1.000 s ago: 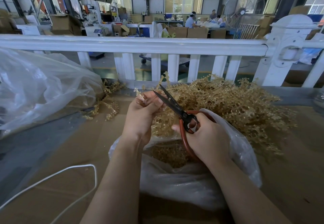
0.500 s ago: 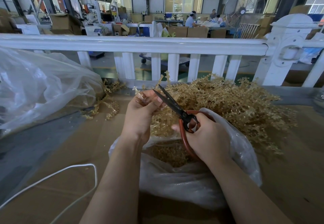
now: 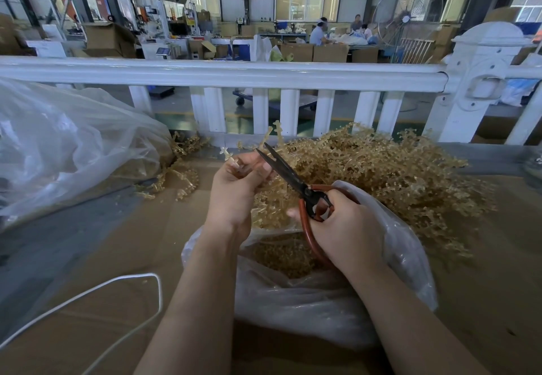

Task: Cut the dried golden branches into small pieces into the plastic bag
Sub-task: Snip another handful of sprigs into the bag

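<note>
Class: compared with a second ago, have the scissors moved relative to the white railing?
No, barely: the scissors stay in the right hand, with their tips just below the white railing and beside the left hand.

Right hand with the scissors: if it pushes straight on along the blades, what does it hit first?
Most likely the left hand: the scissors in the right hand point up-left, blade tips by its fingertips and the held branch. Depth is unclear from one view.
</note>
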Tool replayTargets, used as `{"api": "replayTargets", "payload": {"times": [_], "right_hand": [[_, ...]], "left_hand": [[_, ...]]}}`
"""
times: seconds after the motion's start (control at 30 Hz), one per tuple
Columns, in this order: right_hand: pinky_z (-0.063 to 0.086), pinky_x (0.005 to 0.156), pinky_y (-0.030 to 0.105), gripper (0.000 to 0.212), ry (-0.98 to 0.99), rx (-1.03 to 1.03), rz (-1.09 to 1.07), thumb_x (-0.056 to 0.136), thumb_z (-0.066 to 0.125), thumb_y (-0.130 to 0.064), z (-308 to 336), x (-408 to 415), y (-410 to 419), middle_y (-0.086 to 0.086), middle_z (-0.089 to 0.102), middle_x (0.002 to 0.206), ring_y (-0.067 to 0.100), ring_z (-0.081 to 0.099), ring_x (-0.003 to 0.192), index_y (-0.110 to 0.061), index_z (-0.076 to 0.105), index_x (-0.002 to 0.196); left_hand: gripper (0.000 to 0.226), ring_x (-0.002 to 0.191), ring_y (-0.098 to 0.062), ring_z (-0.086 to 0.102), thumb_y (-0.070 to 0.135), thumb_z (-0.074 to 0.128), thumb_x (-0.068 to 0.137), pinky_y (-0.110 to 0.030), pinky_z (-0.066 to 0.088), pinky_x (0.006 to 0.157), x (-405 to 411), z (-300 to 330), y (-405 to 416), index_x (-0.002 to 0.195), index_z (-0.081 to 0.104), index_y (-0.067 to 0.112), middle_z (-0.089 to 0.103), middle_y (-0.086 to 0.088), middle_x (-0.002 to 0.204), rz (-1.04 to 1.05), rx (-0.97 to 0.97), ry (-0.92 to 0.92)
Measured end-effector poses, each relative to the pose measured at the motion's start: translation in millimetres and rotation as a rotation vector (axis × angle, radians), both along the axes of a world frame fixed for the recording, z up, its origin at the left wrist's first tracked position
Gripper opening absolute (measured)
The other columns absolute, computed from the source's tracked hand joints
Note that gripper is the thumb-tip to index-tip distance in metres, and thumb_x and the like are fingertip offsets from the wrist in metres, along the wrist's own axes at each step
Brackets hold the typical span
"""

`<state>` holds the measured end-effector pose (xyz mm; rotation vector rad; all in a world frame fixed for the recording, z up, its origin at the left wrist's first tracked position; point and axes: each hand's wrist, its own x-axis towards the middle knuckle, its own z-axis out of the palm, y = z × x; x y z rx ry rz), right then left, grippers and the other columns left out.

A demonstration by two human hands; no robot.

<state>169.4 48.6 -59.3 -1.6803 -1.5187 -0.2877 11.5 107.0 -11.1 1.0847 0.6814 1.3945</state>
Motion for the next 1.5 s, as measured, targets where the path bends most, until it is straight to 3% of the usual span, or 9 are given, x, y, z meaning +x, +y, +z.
{"api": "replayTargets", "payload": {"times": [0.17,0.23,0.4,0.53,0.6,0.73,0.93,1.27,1.5], "right_hand": [[0.028,0.046,0.008,0.056,0.007,0.026,0.014,0.076,0.052,-0.081,3,0,-2,-0.015,0.055,0.056,0.002,0.050,0.050,-0.025,0.055,0.069],[0.026,0.047,0.008,0.057,-0.005,0.036,0.010,0.075,0.050,-0.081,6,-1,-3,-0.014,0.054,0.058,0.003,0.048,0.050,-0.024,0.053,0.070],[0.034,0.049,0.015,0.058,-0.022,-0.008,0.009,0.074,0.052,-0.081,6,0,-3,-0.013,0.057,0.063,0.005,0.052,0.055,-0.023,0.055,0.075],[0.023,0.048,0.010,0.060,0.009,0.002,0.018,0.073,0.041,-0.084,8,-2,-4,-0.015,0.051,0.058,0.001,0.043,0.050,-0.025,0.048,0.068],[0.023,0.048,0.009,0.058,0.025,0.003,0.033,0.073,0.042,-0.084,7,-2,-5,-0.015,0.051,0.056,0.000,0.042,0.049,-0.026,0.048,0.067],[0.027,0.047,0.009,0.057,0.040,0.017,0.067,0.073,0.047,-0.082,5,-1,-5,-0.016,0.052,0.055,-0.003,0.044,0.049,-0.025,0.051,0.066],[0.045,0.049,0.020,0.063,0.024,0.000,0.053,0.072,0.046,-0.084,5,-1,-3,-0.013,0.059,0.061,0.004,0.055,0.055,-0.022,0.058,0.071],[0.018,0.046,0.010,0.054,0.014,0.076,0.048,0.077,0.047,-0.077,13,-6,-9,-0.021,0.030,0.049,-0.003,0.030,0.043,-0.026,0.040,0.062],[0.018,0.046,0.014,0.058,0.020,0.046,0.042,0.076,0.042,-0.080,14,-5,-10,-0.020,0.029,0.049,-0.004,0.029,0.044,-0.023,0.041,0.062]], "left_hand": [[0.020,0.068,-0.011,0.063,-0.009,0.060,0.091,-0.021,0.051,0.065,1,1,0,0.086,0.067,0.009,0.071,-0.002,0.078,0.037,0.037,0.026],[0.013,0.069,-0.011,0.063,-0.008,0.063,0.090,-0.020,0.051,0.064,0,1,0,0.095,0.067,0.004,0.071,-0.005,0.081,0.063,0.057,0.049],[0.016,0.073,-0.012,0.066,-0.010,0.064,0.089,-0.020,0.052,0.067,-1,1,-2,0.098,0.063,0.004,0.070,-0.007,0.083,0.077,0.115,0.089],[0.023,0.078,-0.021,0.061,-0.013,0.062,0.088,-0.021,0.054,0.070,-1,0,-2,0.105,0.060,0.003,0.059,-0.019,0.089,0.084,0.133,0.111],[0.024,0.077,-0.016,0.063,-0.013,0.062,0.088,-0.020,0.054,0.070,0,0,-2,0.106,0.060,0.003,0.059,-0.019,0.088,0.092,0.152,0.115],[0.025,0.076,-0.010,0.068,-0.013,0.062,0.088,-0.021,0.053,0.072,-1,-1,-2,0.111,0.059,-0.004,0.070,-0.003,0.078,0.080,0.184,0.106],[0.027,0.084,-0.009,0.070,-0.010,0.062,0.089,-0.020,0.054,0.072,-2,1,-4,0.100,0.060,0.015,0.075,0.006,0.082,0.043,0.194,0.102],[0.028,0.080,-0.007,0.070,-0.012,0.063,0.087,-0.017,0.053,0.067,-2,1,-5,0.109,0.055,0.003,0.075,0.004,0.084,0.059,0.170,0.056],[0.027,0.077,-0.008,0.069,-0.012,0.062,0.087,-0.018,0.053,0.069,-1,1,-5,0.110,0.056,0.002,0.073,0.001,0.083,0.044,0.151,0.036]]}}
